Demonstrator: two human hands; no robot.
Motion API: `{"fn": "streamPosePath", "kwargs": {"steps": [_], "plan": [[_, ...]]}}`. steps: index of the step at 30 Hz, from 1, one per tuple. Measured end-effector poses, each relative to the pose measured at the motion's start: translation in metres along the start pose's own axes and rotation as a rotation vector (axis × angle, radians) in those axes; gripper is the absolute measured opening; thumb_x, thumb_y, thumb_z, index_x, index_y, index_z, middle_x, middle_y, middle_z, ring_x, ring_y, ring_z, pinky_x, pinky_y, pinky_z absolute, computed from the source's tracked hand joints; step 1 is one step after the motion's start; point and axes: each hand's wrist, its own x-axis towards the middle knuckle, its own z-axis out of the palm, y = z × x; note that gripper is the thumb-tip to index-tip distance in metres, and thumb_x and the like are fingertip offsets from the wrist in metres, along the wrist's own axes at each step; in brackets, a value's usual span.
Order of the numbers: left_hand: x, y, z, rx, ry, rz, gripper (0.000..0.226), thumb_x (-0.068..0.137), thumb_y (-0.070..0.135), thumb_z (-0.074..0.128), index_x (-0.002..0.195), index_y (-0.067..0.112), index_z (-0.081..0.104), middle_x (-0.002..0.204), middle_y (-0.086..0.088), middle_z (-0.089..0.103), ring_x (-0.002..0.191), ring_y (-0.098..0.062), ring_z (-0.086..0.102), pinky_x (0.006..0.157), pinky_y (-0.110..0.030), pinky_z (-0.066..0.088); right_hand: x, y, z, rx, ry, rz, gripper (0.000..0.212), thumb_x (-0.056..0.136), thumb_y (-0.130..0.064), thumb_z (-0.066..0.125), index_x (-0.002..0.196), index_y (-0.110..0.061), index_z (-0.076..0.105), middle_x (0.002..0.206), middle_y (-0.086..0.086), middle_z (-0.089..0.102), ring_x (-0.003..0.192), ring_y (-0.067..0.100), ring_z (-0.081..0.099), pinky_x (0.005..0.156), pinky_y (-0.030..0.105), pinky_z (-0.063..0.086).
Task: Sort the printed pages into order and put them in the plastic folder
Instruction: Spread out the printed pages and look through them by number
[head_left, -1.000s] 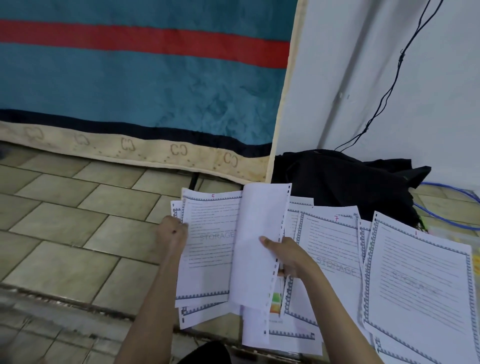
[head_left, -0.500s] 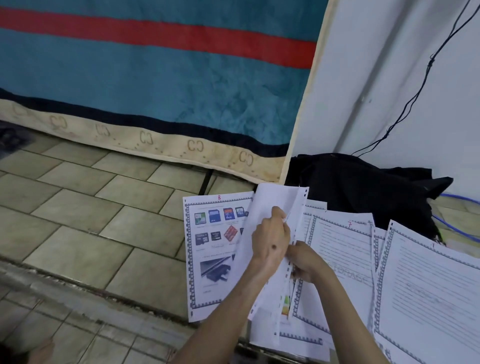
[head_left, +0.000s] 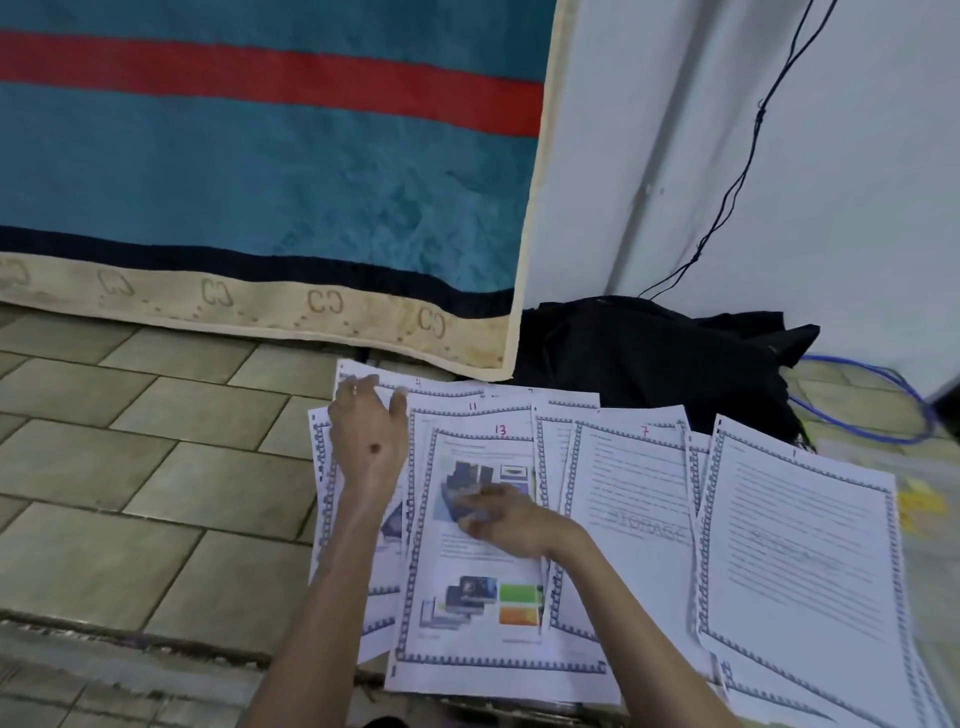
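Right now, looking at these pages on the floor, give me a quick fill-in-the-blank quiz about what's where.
1. The right hand rests on the page numbered ____.
2. The page right of it is numbered ____.
3. The left hand lies flat on the ____ end of the spread.
4. The cable on the floor far right is ____.

Missing words: 13; 7; left; blue
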Motion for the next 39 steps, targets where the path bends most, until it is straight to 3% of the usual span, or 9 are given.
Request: {"fn": "streamPosePath", "kwargs": {"steps": [5,9,12,17,23,28,31,35,39], "plan": [[0.008,-0.013,0.035,0.085,-0.308,-0.107,0.056,0.089,0.027,0.059,0.136,0.003,0.039,0.127,-0.023,0.051,0.111,-0.04,0.054,0.089,-0.047,0.05,0.014,0.016,0.003,-0.071,0.03,-0.088,0.044,0.095,-0.031,0.052,0.138,-0.024,0.045,0.151,0.008,0.029,0.14,0.026,0.028,0.114,0.036,0.026],[0.007,-0.013,0.055,0.141,-0.369,-0.24,0.071,0.081,0.036,0.069,0.132,-0.001,0.036,0.132,-0.023,0.046,0.121,-0.042,0.045,0.094,-0.048,0.044,0.015,0.024,-0.003,0.025,0.181,-0.174,0.042,0.091,-0.015,0.056,0.133,-0.02,0.055,0.143,0.005,0.047,0.13,0.023,0.044,0.109,0.036,0.035],[0.008,-0.011,0.062,0.077,-0.339,-0.306,0.069,0.079,0.024,0.074,0.128,-0.004,0.035,0.13,-0.025,0.048,0.117,-0.041,0.05,0.091,-0.046,0.047,0.019,0.042,-0.011,-0.142,0.432,0.052,0.056,0.092,-0.04,0.053,0.144,-0.032,0.035,0.158,0.003,0.016,0.146,0.027,0.007,0.116,0.053,0.007],[0.02,-0.019,0.06,-0.024,-0.403,-0.319,0.052,0.083,0.029,0.069,0.116,-0.008,0.053,0.127,-0.021,0.055,0.116,-0.033,0.054,0.093,-0.034,0.044,0.024,0.071,-0.012,-0.219,0.327,0.183,0.068,0.094,-0.06,0.032,0.15,-0.037,0.001,0.159,-0.001,-0.017,0.144,0.027,-0.022,0.112,0.057,-0.01],[0.021,-0.016,0.044,-0.173,-0.189,-0.322,0.056,0.077,0.017,0.077,0.121,-0.008,0.052,0.127,-0.025,0.055,0.116,-0.036,0.054,0.093,-0.034,0.043,0.022,0.075,-0.02,-0.299,0.455,0.096,0.049,0.099,-0.045,0.03,0.146,-0.034,0.026,0.157,-0.004,0.019,0.144,0.021,0.013,0.11,0.05,0.018],[0.014,-0.009,0.052,-0.187,-0.146,-0.327,0.054,0.079,0.019,0.074,0.122,-0.007,0.053,0.124,-0.025,0.059,0.115,-0.037,0.055,0.094,-0.036,0.043,0.038,0.076,-0.073,-0.29,0.582,0.18,0.033,0.098,-0.021,0.039,0.126,-0.014,0.055,0.124,0.013,0.054,0.119,0.031,0.047,0.094,0.042,0.042],[0.011,-0.012,0.057,-0.185,-0.128,-0.283,0.043,0.082,0.025,0.071,0.112,-0.004,0.061,0.115,-0.023,0.064,0.108,-0.037,0.06,0.089,-0.036,0.045,0.058,0.088,-0.109,-0.326,0.668,0.176,0.035,0.095,-0.005,0.038,0.124,-0.013,0.057,0.123,0.012,0.054,0.118,0.03,0.045,0.093,0.04,0.041],[0.002,-0.024,0.066,-0.208,-0.084,-0.187,0.04,0.083,0.034,0.068,0.105,0.001,0.063,0.109,-0.02,0.067,0.103,-0.035,0.062,0.085,-0.037,0.047,0.074,0.102,-0.131,-0.336,0.524,0.272,0.042,0.097,-0.014,0.035,0.137,-0.022,0.045,0.134,0.009,0.045,0.127,0.03,0.031,0.104,0.044,0.026],[-0.008,-0.037,0.072,-0.184,-0.06,-0.104,0.041,0.086,0.036,0.064,0.103,-0.001,0.06,0.102,-0.021,0.068,0.096,-0.033,0.062,0.076,-0.033,0.044,0.081,0.107,-0.138,-0.025,0.55,0.25,0.016,0.09,-0.024,0.055,0.1,-0.025,0.068,0.115,0.003,0.059,0.12,0.028,0.036,0.097,0.042,0.026]]}}
